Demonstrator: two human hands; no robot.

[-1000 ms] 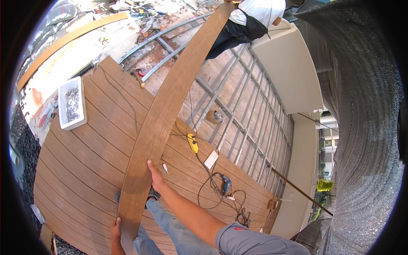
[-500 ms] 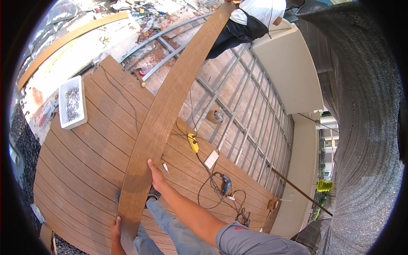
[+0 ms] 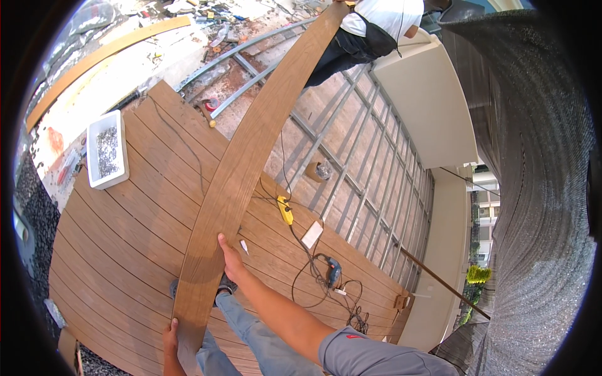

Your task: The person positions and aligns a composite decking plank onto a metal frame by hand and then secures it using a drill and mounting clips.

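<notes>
Plank point(image 3: 241, 169) runs long across my front, blocking a direct crossing between sides. Left of my left hand point(image 3: 171, 337), open decking point(image 3: 119, 250) gives passing room up to the white bin point(image 3: 122, 147). Right of my right hand point(image 3: 231, 260) is tighter: yellow power strip point(image 3: 285, 211), drill point(image 3: 333, 271) and tangled cables point(image 3: 357, 318) in the way. Co-worker point(image 3: 382, 25) blocks the far end. Clearance under the plank hard to judge from above.

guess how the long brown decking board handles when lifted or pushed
Probably unwieldy: the decking board stretches from the left hand and right hand to a co-worker. It may flex mid-span, being long and flat. Its grained face likely isn't very slippery.
</notes>
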